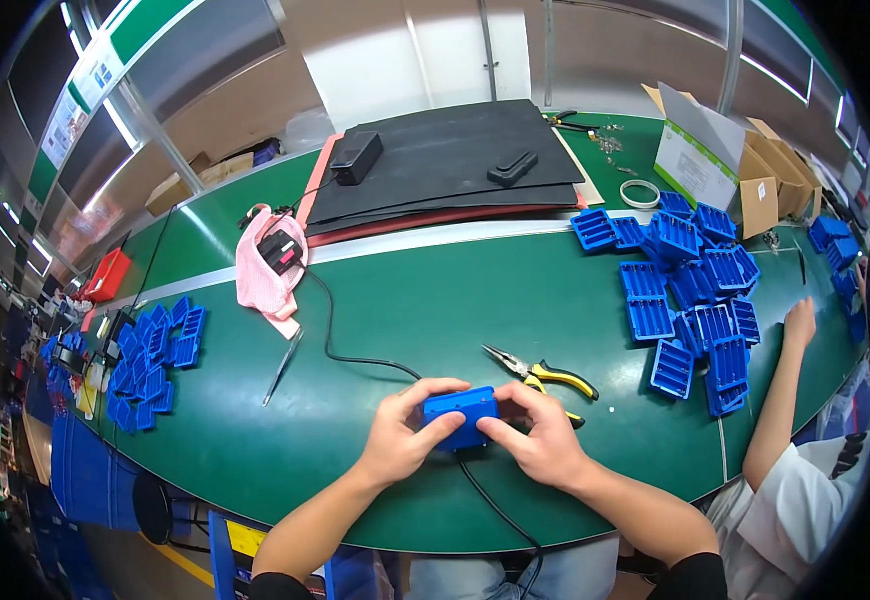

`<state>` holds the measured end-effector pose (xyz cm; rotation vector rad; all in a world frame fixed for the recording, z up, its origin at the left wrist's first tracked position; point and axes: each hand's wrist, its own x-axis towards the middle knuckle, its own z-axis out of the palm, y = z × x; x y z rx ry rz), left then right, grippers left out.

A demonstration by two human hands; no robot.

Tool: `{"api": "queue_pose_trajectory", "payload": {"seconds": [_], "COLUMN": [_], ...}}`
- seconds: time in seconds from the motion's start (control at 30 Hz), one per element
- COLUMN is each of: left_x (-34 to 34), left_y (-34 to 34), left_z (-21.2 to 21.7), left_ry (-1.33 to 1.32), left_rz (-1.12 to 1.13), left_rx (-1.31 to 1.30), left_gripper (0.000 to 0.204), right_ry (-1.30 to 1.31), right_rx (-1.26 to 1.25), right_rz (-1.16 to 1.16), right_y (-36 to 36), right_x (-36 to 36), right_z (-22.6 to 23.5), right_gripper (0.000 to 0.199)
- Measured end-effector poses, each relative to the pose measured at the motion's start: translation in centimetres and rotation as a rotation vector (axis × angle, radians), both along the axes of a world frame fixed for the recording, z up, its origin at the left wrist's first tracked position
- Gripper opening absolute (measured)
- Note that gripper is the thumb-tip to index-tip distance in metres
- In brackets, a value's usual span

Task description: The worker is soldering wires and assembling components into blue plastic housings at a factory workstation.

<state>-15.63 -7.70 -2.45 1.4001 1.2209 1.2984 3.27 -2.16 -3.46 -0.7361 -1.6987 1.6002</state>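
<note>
A blue plastic battery holder (463,412) is held above the green table, near its front edge. My left hand (405,432) grips its left end with thumb and fingers. On the right end, my right hand (535,432) closes the same way. Just beyond my right hand lie needle-nose pliers (545,377) with yellow and black handles, jaws pointing to the far left. A black cable (355,358) runs under the holder and off the table's front edge.
Blue battery holders are heaped at right (690,290) and left (145,360). Tweezers (283,368) lie left, below a pink cloth (269,270). Black sheets (445,165) are stacked at the back beside a tape roll (640,194) and cardboard box (697,150). A co-worker's arm (780,390) rests at right.
</note>
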Motion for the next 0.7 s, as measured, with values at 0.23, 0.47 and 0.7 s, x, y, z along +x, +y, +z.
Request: {"api": "queue_pose_trajectory", "payload": {"seconds": [0.23,0.47,0.7], "left_x": [-0.18,0.26,0.24], "left_y": [0.26,-0.12,-0.20], "left_z": [-0.24,0.12,0.32], "left_ry": [-0.083,-0.004,0.027], "left_rz": [0.010,0.033,0.018], "left_rx": [-0.035,0.032,0.108], "left_gripper": [0.027,0.024,0.024], "right_ry": [0.085,0.103,0.089], "right_rx": [-0.032,-0.062,-0.032], "right_rz": [-0.073,-0.047,-0.020], "right_y": [0.38,0.15,-0.10], "right_x": [0.13,0.09,0.25], "right_z": [-0.91,-0.59,-0.56], "right_gripper": [0.021,0.019,0.018]}}
